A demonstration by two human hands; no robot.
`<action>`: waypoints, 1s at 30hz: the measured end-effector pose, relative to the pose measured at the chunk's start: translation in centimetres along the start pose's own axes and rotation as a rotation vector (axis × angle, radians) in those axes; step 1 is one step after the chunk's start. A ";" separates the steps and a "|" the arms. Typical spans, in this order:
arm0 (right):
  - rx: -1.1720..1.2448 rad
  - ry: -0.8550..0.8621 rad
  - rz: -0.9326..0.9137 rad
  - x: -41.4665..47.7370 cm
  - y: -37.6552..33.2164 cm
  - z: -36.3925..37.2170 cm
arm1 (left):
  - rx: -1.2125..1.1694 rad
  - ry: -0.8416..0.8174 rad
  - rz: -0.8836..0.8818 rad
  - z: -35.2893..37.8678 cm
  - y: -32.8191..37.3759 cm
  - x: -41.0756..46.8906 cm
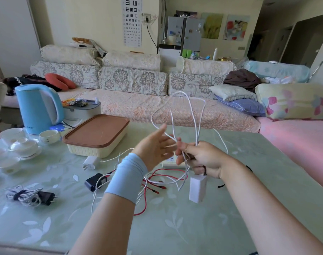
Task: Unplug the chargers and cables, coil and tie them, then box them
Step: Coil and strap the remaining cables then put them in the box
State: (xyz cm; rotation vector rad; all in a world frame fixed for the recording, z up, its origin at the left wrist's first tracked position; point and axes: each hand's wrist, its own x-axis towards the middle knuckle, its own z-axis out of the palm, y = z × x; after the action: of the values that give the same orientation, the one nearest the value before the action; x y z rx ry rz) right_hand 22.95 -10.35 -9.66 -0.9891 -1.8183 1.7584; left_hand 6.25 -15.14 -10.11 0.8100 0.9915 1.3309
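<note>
Forearms (pixel 105 218) raised over table (pixel 175 229) — left hand (pixel 155 148) spread, fingers straight — right hand (pixel 203 159) fisted round looped white cable (pixel 197 135)

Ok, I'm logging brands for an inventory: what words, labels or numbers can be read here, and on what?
Eye chart: rows of "E" shapes, turned different ways; the side figures are too small to read.
Blue kettle: dark print near its base, too blurred to read.
Teacup: a small mark, too small to read.
White charger below the right hand, on the white cable: no print shows.
</note>
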 end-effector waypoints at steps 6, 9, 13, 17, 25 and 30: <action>-0.128 -0.102 0.027 -0.7 -0.1 0.4 | 0.052 0.162 0.254 1.2 0.4 -0.1; -0.353 -0.071 0.113 -0.8 0.3 0.2 | -0.307 0.202 0.291 0.3 1.8 0.2; -0.601 -0.131 0.139 -1.5 0.0 0.3 | -0.671 0.195 0.274 -2.1 3.3 0.3; -0.520 -0.139 0.018 -1.3 -0.8 0.7 | -0.989 0.215 0.322 -4.0 4.0 0.5; 0.159 0.118 -0.184 0.1 -0.7 0.4 | -0.312 0.033 0.072 -3.2 1.4 -0.1; 0.309 0.229 -0.191 0.6 -0.9 0.1 | -0.067 -0.221 -0.096 -1.3 -0.4 -0.3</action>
State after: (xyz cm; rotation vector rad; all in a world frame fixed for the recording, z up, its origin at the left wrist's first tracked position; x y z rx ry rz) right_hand 22.37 -9.93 -8.93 -0.8249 -1.3998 1.6690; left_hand 5.23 -15.58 -10.95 0.8286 0.7979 1.1591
